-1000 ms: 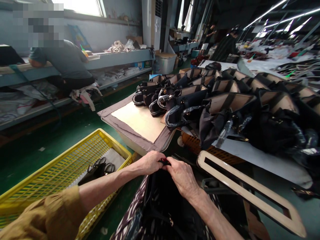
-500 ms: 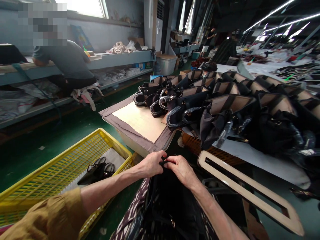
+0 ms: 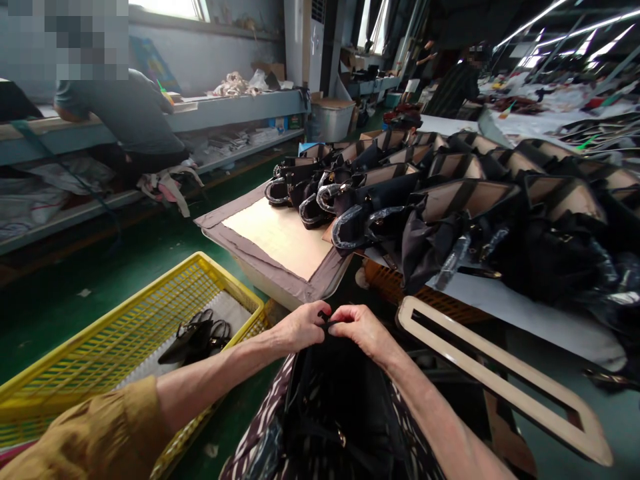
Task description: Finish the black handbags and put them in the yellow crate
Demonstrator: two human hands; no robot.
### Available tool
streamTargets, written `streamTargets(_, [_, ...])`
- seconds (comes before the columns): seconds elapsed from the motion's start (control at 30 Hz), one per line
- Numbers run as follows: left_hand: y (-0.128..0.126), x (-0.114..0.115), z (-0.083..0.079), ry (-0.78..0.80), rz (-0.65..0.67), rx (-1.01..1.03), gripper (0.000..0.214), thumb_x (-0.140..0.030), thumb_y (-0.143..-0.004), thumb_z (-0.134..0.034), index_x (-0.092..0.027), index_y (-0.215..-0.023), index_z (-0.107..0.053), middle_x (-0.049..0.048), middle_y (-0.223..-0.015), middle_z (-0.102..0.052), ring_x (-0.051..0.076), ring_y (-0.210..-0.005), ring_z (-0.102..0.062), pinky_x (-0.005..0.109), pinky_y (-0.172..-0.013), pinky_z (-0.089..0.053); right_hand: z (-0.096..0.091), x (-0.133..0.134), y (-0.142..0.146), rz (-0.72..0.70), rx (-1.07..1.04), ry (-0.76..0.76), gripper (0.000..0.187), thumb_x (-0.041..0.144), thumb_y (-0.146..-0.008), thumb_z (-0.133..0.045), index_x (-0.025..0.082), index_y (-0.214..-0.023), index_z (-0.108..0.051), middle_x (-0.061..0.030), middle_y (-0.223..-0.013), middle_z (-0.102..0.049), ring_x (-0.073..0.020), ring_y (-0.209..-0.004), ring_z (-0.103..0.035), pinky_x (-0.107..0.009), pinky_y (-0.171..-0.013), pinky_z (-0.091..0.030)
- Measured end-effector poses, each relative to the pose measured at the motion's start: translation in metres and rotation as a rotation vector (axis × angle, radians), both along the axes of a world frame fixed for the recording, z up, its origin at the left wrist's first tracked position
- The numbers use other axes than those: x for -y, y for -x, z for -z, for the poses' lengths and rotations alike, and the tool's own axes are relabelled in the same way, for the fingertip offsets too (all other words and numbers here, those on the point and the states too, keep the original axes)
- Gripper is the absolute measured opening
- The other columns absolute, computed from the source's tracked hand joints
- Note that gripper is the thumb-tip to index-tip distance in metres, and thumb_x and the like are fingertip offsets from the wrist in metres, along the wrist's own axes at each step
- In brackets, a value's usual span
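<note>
A black handbag (image 3: pixel 340 407) rests on my lap, its far end pointing away from me. My left hand (image 3: pixel 299 327) and my right hand (image 3: pixel 364 328) meet at that far end, both pinched on a small black part of the bag (image 3: pixel 327 321). What exactly the fingertips grip is too small to make out. Beyond my hands stands a low table with a brown-edged tan board (image 3: pixel 280 241).
Rows of black handbags (image 3: pixel 400 200) with wrapped handles cover the table on the right. A yellow plastic crate (image 3: pixel 125 340) at the left holds one black bag (image 3: pixel 193 337). A long tan slotted frame (image 3: pixel 500 380) lies at my right. A person (image 3: pixel 125 120) leans on a shelf at the far left.
Both hands have shifted slightly away from me along the bag's end, and stay pinched together. The view has tilted a little.
</note>
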State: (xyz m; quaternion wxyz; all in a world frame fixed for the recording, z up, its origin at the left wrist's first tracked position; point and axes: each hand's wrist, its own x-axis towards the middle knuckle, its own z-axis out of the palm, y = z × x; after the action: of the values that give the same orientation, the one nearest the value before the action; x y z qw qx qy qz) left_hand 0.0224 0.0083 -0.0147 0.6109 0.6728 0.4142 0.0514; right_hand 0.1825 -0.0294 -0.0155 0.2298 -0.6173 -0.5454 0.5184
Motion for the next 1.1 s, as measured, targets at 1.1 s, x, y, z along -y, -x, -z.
streamTargets(1.1, [0.073, -0.056, -0.056, 0.058, 0.166, 0.018, 0.029, -0.012, -0.048, -0.066, -0.014, -0.077, -0.066, -0.0038, -0.065, -0.062, 0.011, -0.058, -0.054, 0.018, -0.051, -0.043, -0.096, 0.027, -0.009, -0.125, 0.625, -0.28, 0.03, 0.036, -0.082, -0.041, 0.02, -0.06, -0.055, -0.0001, -0.062, -0.061, -0.0153, -0.064, -0.055, -0.024, -0.054, -0.031])
